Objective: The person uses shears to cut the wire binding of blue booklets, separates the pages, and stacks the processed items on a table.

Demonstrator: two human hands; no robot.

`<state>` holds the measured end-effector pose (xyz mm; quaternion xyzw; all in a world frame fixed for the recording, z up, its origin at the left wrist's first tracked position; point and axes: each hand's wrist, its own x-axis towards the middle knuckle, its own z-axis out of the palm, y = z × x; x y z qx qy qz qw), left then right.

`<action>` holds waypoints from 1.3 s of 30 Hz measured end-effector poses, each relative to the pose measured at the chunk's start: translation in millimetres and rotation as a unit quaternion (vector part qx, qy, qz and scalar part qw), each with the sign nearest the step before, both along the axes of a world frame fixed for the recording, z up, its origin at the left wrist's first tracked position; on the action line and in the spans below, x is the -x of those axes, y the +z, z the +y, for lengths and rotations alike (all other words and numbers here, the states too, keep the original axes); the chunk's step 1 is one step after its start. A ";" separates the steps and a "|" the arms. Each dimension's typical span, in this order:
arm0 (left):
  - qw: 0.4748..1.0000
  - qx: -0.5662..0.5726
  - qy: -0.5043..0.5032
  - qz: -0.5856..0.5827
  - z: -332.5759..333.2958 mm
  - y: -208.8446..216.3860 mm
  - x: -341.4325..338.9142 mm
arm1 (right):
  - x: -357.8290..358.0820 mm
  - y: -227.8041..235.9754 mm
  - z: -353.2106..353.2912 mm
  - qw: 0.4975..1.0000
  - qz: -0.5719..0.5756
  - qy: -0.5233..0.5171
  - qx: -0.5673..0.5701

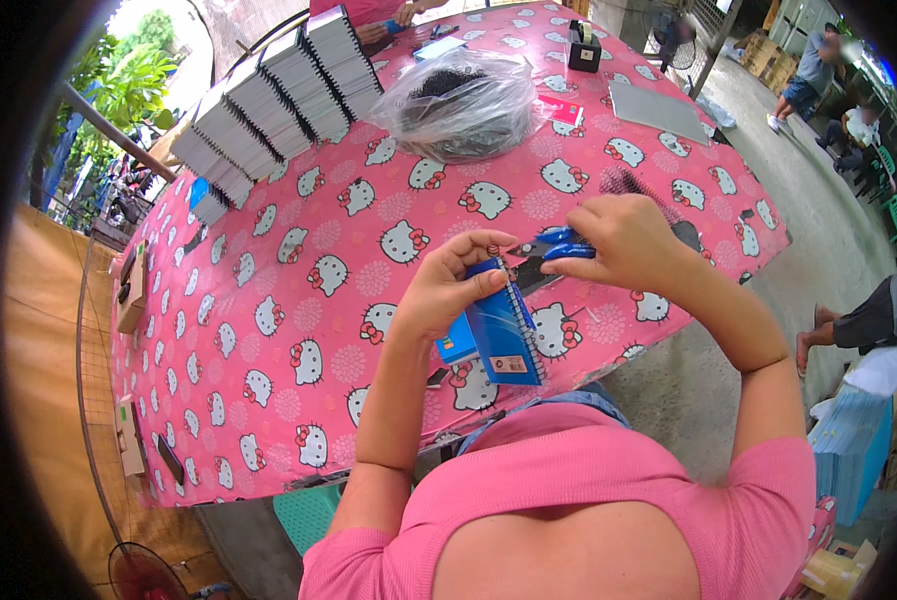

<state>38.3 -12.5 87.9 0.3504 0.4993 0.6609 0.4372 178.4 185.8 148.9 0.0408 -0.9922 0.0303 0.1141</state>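
Two bare hands come close together just right of the frame's centre. The left hand [447, 285] pinches a blue spiral notebook [501, 335] near its upper end, thumb in front, fingers bent behind. The right hand [624, 240] has its fingers curled closed around blue-handled pliers [571, 248], whose nose points left toward the top of the notebook's coil; I cannot tell whether they touch. Another blue booklet [457, 342] lies partly hidden behind the notebook, on the pink patterned tablecloth [269, 370]. Spiral-bound books [279, 105] stand stacked at upper left, beside a clear plastic bag [459, 110] with dark contents at upper centre; a black tape dispenser [584, 52] sits at upper right.
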 end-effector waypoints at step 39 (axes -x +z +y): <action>0.845 0.154 0.344 0.379 -10.8 -21.3 84.1 | -5.0 -190.5 6.5 0.967 0.163 -0.104 0.167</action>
